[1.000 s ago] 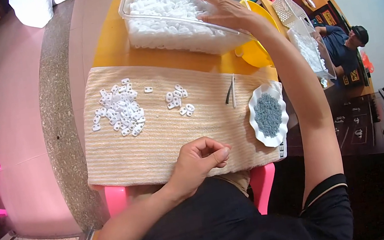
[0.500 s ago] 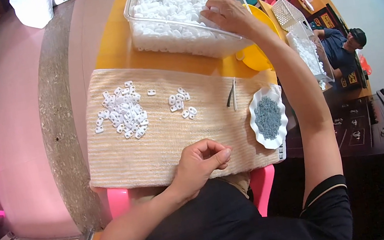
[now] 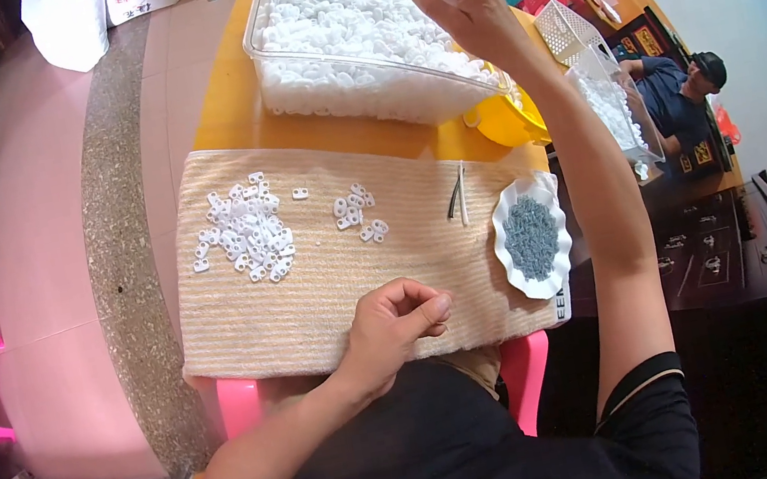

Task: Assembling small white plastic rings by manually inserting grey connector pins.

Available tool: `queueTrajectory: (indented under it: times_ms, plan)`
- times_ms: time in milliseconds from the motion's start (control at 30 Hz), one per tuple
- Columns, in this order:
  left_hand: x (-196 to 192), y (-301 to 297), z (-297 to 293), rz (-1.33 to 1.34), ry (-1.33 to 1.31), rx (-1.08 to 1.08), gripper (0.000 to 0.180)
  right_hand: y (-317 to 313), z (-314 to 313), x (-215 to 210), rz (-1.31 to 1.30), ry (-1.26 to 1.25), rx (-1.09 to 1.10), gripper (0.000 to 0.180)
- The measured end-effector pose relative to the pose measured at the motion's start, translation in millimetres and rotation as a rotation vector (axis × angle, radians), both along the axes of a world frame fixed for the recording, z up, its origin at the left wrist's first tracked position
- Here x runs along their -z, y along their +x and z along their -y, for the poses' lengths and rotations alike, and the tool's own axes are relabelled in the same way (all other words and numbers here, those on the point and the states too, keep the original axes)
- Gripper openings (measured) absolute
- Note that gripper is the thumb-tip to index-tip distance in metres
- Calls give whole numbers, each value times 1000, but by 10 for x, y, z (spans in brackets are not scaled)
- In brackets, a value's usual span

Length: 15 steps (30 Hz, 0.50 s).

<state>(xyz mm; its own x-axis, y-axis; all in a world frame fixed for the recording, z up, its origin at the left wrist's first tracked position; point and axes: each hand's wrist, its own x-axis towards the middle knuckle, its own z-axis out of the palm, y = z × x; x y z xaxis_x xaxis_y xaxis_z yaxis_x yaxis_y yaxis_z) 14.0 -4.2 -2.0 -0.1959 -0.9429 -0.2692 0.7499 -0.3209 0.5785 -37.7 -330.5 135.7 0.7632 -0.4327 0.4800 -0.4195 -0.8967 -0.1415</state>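
Observation:
My right hand (image 3: 476, 16) is raised over the far right side of a clear plastic bin (image 3: 472, 103) heaped with small white plastic pieces (image 3: 346, 12). Its thumb and fingers are pinched together; what they hold, if anything, is hard to make out. My left hand (image 3: 398, 323) rests low over the near part of a striped beige towel (image 3: 289, 342), fingers curled and thumb pressed to the forefinger, contents hidden. On the towel lie a large pile of two-holed white pieces (image 3: 251, 236), a smaller group (image 3: 355, 206) and one single piece (image 3: 300, 194).
Right of the towel's middle lie a thin dark and white tool (image 3: 461, 194) and a scalloped white dish (image 3: 542, 289) of tiny grey parts (image 3: 532, 235). A yellow bowl (image 3: 509, 125) stands beside the bin. Another person (image 3: 675, 99) sits at right near a second clear bin (image 3: 648, 150).
My right hand has lifted off the white pieces at the bin's right side, moving slightly up and to the right. My left hand keeps its pinch, almost still.

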Motion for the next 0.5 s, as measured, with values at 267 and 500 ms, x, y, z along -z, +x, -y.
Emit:
queueTrajectory:
  times_ms: [267, 500]
  plan:
    - [-8, -10, -3, 23, 24, -31, 12, -33, -1090, 467, -60, -82, -260, 15]
    - [2, -28, -3, 50, 29, -38, 12, -133, -1700, 1164, -180, 104, -8, 14]
